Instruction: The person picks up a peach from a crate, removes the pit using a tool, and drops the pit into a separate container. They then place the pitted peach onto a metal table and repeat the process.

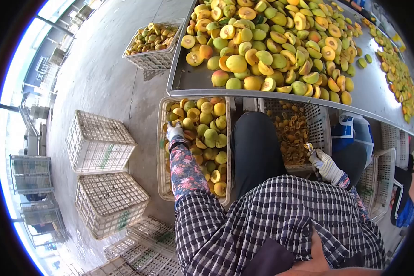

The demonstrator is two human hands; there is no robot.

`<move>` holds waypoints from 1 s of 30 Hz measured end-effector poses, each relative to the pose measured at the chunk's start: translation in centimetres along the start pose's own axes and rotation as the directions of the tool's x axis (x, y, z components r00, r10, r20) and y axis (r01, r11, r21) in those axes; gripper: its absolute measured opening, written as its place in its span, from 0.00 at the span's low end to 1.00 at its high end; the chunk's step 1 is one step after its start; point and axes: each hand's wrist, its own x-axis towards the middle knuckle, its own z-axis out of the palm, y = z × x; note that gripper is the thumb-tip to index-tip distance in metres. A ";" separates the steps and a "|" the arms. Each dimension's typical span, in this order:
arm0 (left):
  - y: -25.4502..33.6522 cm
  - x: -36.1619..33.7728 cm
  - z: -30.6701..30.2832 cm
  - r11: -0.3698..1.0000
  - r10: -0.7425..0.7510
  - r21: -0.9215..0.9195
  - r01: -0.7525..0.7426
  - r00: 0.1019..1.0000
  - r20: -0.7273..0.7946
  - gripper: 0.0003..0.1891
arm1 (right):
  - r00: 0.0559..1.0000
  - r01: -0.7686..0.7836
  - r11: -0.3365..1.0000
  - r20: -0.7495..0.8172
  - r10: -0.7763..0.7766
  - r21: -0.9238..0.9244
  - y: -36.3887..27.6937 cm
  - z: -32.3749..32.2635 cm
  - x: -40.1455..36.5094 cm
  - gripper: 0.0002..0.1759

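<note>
My left hand [175, 132], in a pale work glove, reaches into a white plastic crate [162, 156] of whole-looking and halved peaches [210, 135]. Its fingers look apart and touch the fruit near the crate's left side; the fingertips are partly hidden among the peaches. My right hand [325, 166], in a striped knit glove, is closed around a small pitting tool [309, 147] with a shiny tip. Below and beside that tip is another crate [321, 122], holding orange-brown pits and scraps [290, 131]. My knee [257, 142] stands between the two crates.
A metal table [188, 83] in front bears a large heap of halved peaches [271, 46]. Another filled crate [152, 57] stands at the far left. Upturned crates [101, 140] stand on the floor. A plastic bag [356, 133] and a person's leg [402, 184] are at right.
</note>
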 end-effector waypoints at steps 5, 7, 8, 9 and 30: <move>-3.6 5.0 2.1 0.570 0.105 -0.822 -0.016 0.993 0.053 0.19 | 1.000 0.014 1.000 0.021 -0.013 -0.009 -0.5 -0.1 0.0 0.08; -2.6 4.3 2.0 0.748 0.038 -0.663 -0.026 0.999 0.003 0.22 | 0.999 0.026 0.999 0.027 -0.026 0.030 0.0 0.0 0.3 0.08; -2.8 4.2 2.4 0.890 0.013 -0.454 -0.035 0.999 -0.051 0.23 | 0.998 0.046 0.998 0.029 -0.047 0.036 0.2 0.0 0.3 0.08; -3.0 4.3 2.8 0.975 0.004 -0.218 -0.028 0.994 -0.110 0.24 | 0.997 0.069 0.997 0.031 -0.070 0.040 0.2 0.1 0.4 0.07; 7.0 -4.1 -0.2 0.954 0.139 0.250 -0.163 0.984 0.114 0.19 | 0.999 0.021 0.996 0.043 -0.024 0.082 2.2 -1.2 1.4 0.08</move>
